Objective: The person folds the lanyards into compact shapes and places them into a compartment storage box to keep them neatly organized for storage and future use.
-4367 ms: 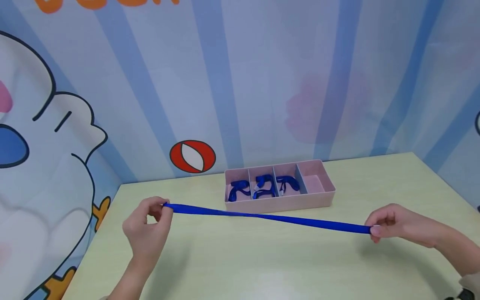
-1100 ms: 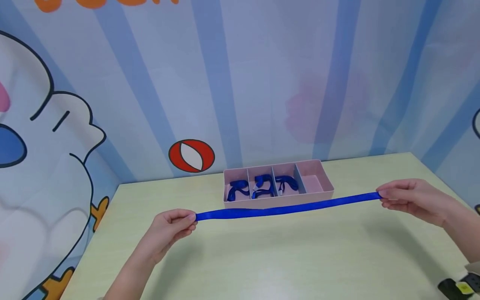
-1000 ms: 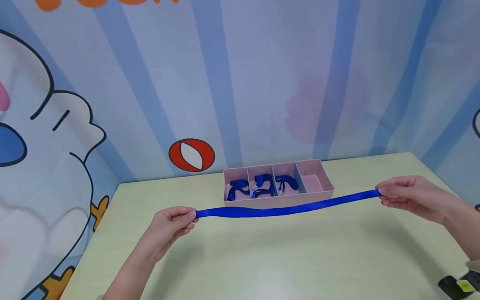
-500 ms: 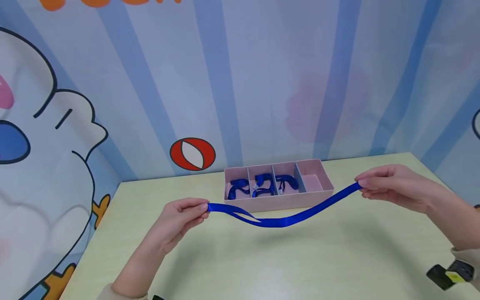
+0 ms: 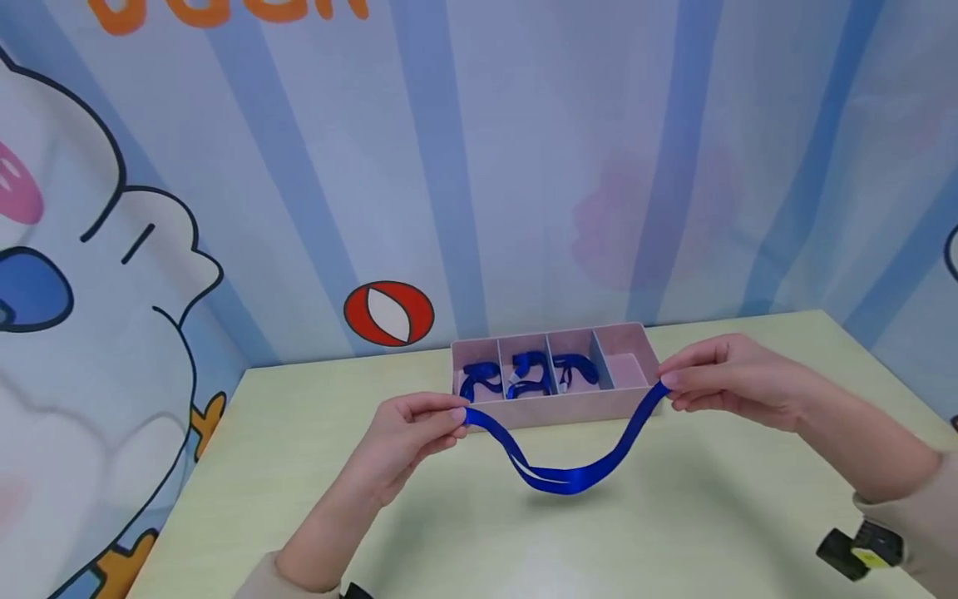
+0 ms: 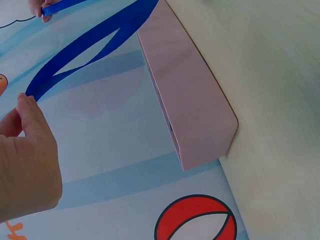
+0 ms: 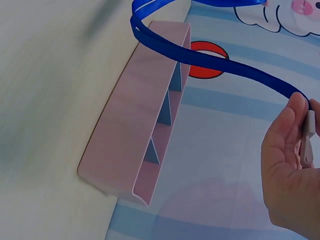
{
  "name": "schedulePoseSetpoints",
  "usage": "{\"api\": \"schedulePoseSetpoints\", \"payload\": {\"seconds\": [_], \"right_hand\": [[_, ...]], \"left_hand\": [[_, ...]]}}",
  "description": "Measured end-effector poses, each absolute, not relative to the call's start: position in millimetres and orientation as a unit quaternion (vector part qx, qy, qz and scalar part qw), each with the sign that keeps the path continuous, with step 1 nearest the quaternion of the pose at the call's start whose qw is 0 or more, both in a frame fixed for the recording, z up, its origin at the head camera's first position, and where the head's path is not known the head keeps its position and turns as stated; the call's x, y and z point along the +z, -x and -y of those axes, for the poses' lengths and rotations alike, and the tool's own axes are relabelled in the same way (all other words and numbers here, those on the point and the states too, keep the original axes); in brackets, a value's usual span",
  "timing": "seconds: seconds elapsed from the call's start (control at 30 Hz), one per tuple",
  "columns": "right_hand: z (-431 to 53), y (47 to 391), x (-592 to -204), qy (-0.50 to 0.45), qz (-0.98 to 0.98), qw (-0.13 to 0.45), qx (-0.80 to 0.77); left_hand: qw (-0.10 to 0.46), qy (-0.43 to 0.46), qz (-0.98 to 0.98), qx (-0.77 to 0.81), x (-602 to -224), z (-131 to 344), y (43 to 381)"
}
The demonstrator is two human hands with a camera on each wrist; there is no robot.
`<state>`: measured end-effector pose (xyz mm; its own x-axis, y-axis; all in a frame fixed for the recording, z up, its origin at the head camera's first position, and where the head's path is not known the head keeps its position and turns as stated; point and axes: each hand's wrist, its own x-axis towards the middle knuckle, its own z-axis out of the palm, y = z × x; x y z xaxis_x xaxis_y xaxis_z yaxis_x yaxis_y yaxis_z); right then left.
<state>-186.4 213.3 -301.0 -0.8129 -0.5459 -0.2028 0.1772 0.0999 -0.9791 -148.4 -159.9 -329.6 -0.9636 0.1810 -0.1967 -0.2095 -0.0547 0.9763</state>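
Observation:
A blue lanyard (image 5: 572,481) hangs doubled in a sagging U between my two hands, above the table. My left hand (image 5: 407,441) pinches one end between thumb and fingers. The other end is pinched by my right hand (image 5: 737,383), in front of the box's right part. In the right wrist view a white plastic clip (image 7: 307,145) shows at the right hand's fingers. The lanyard's two strands part slightly near the bottom of the sag. Behind it stands a pink divided box (image 5: 561,410), with folded blue lanyards (image 5: 529,374) in its three left compartments.
The pale table (image 5: 299,466) carries the box near its back edge. Behind rises a blue-striped backdrop (image 5: 524,166) printed with a cartoon figure and a red ball (image 5: 389,314). A black device (image 5: 861,549) is at the right sleeve.
My hands have come closer together, the right moving left and the left moving right. The lanyard, earlier stretched nearly straight, now droops in a U. The box has stayed put.

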Motion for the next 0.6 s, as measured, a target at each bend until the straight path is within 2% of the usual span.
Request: {"api": "schedulePoseSetpoints", "payload": {"seconds": [0.6], "right_hand": [[-155.3,177.9,-303.0,0.142,-0.711,0.279,-0.63]], "left_hand": [[0.164,-0.036,-0.653,0.739,-335.5,102.6,148.9]]}}
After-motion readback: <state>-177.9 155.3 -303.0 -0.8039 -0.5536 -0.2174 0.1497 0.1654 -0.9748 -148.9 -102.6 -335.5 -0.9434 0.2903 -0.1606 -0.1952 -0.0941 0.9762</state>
